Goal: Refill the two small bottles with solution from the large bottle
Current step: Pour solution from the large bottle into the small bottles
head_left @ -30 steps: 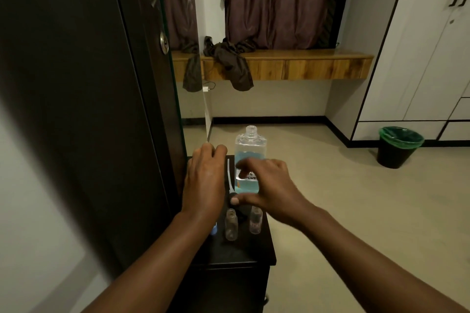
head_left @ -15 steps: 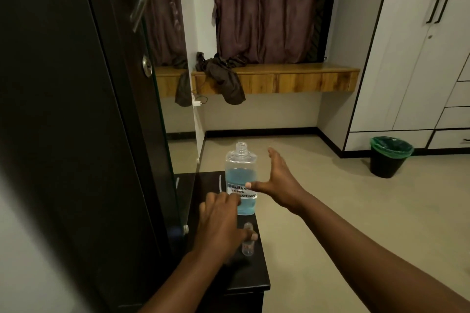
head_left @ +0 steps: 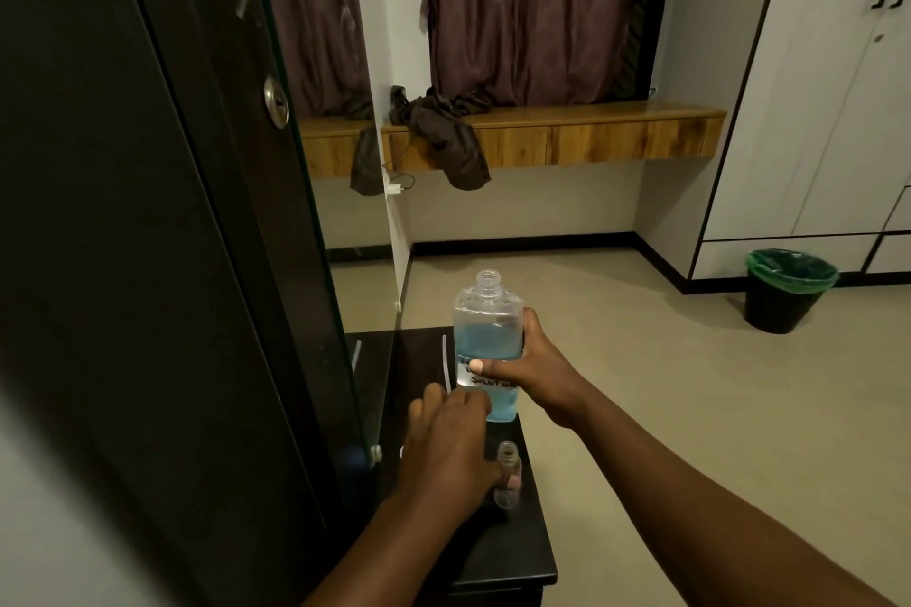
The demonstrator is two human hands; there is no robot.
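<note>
The large clear bottle [head_left: 485, 315] stands uncapped on the small black table [head_left: 493, 552], about half full of blue solution. My right hand [head_left: 540, 370] grips it from the right, thumb across the label. Nearer to me, one small clear bottle [head_left: 508, 458] stands open and upright. My left hand [head_left: 443, 449] holds it from the left, with a fingertip showing on its front. That hand hides the table behind it, and I see no second small bottle.
A dark wardrobe door [head_left: 148, 261] with a mirrored edge rises right beside the table on the left. A thin white stick [head_left: 446, 360] lies on the tabletop. A black bin [head_left: 786, 291] stands on the open floor to the right.
My right hand has closed round the large bottle, which it only reached toward before. My left hand came back from the far table edge onto the small bottle. The camera moved closer.
</note>
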